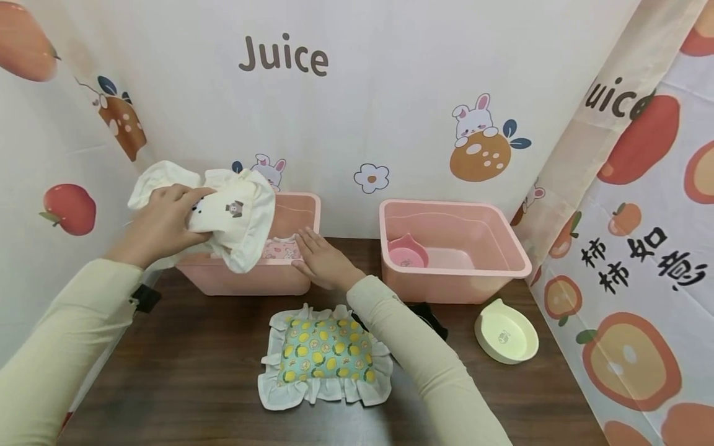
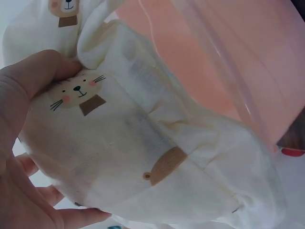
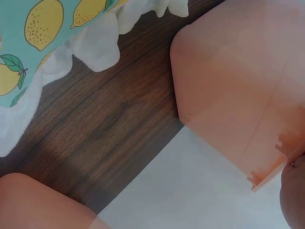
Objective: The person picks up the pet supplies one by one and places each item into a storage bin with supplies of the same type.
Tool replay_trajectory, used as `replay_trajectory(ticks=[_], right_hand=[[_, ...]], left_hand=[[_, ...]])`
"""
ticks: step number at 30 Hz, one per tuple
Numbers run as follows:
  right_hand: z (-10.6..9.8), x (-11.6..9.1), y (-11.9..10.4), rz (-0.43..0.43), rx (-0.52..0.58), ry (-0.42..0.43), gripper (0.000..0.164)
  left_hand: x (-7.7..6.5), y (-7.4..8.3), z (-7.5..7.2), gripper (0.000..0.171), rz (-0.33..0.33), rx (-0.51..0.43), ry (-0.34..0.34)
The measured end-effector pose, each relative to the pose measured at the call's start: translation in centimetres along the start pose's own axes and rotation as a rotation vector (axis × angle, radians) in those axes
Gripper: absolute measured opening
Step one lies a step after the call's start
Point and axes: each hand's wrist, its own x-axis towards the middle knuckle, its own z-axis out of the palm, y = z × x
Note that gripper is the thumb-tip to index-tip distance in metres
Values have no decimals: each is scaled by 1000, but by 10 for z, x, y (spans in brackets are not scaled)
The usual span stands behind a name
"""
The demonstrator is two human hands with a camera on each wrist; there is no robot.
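Observation:
My left hand (image 1: pixel 163 222) grips a white ruffled pillow (image 1: pixel 237 223) printed with animal faces, above the left pink bin (image 1: pixel 253 282). In the left wrist view the thumb lies on the pillow's printed face (image 2: pixel 119 143), with fingertips showing at its lower edge. My right hand (image 1: pixel 326 260) touches the front right rim of that bin, its fingers fairly straight. Inside the bin lies a pink patterned cloth (image 1: pixel 281 249), partly hidden by the pillow. The right wrist view catches only a bit of the hand (image 3: pixel 293 191) beside the rim.
A lemon-print pillow (image 1: pixel 328 350) with white ruffles lies on the dark wooden table (image 1: pixel 184 371). To the right stands another pink bin (image 1: pixel 446 288), with a pink bowl (image 1: pixel 407 253) inside. A pale yellow bowl (image 1: pixel 506 334) and a black item (image 1: pixel 429 317), half hidden by the right arm, sit before it.

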Motion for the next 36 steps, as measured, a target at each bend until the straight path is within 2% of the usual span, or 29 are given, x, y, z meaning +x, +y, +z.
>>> replay_trajectory(ticks=[7, 13, 19, 29, 36], right_hand=[[-1, 2, 1, -1, -1, -10, 66], [0, 5, 1, 5, 11, -19, 66], [1, 5, 2, 17, 7, -21, 66], [-5, 1, 1, 5, 30, -38, 66], [-6, -1, -1, 8, 24, -45, 67]], left_hand=[[29, -1, 18, 78, -37, -16, -8], [42, -10, 42, 79, -81, -34, -21], [54, -11, 64, 80, -122, -57, -60], [62, -7, 96, 81, -225, -60, -170], [64, -10, 122, 83, -258, -83, -232]])
